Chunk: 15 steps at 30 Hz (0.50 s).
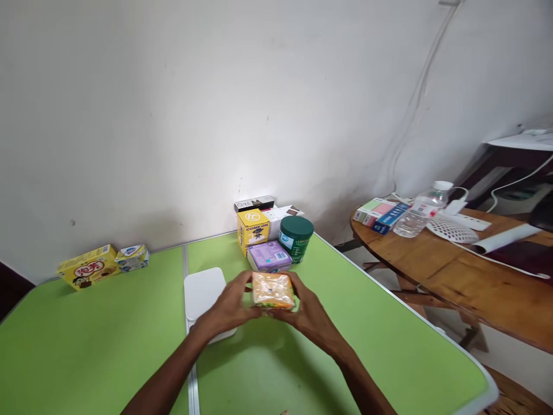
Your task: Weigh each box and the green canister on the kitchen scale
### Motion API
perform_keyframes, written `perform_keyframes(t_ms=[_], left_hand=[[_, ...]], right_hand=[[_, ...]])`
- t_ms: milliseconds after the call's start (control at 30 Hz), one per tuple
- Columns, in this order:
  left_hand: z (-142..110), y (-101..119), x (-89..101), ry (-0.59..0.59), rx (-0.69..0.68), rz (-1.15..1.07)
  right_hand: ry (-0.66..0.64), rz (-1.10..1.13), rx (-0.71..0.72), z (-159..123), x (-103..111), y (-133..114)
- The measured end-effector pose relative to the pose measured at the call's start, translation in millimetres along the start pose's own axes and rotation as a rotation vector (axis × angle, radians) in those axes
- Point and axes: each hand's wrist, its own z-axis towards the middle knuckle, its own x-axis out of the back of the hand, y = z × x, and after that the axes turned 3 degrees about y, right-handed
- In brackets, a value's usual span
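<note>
White flat plastic slab (204, 288): on the green desk (371, 334), partly behind my left hand.
Left hand (233, 301): grips an orange, shiny, plastic-wrapped pack (273, 289).
Pack: over the desk, long side left to right, wide face up; this hold calls for both hands.
Right hand (306, 306): grips its other end.

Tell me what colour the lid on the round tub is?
Dark green, best seen in the head view.

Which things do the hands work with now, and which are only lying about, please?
In use:
orange wrapped packet, held between left hand and right hand
perhaps white flat device, partly behind left hand

Lying about:
purple packet
green tub
COME ON box
yellow box, far left
clear bottle
</note>
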Motion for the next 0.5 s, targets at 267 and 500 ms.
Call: perform_keyframes(t_ms=[267, 500], left_hand=[[91.3, -44.7, -127.1, 0.038, -0.097, 0.033], [138.4, -56.0, -149.1, 0.038, -0.052, 0.076]], right_hand=[[0.16, -0.109, -0.098, 0.2, 103.9, 60.4], [0.138, -0.05, -0.075, 43.3, 136.2, 82.3]])
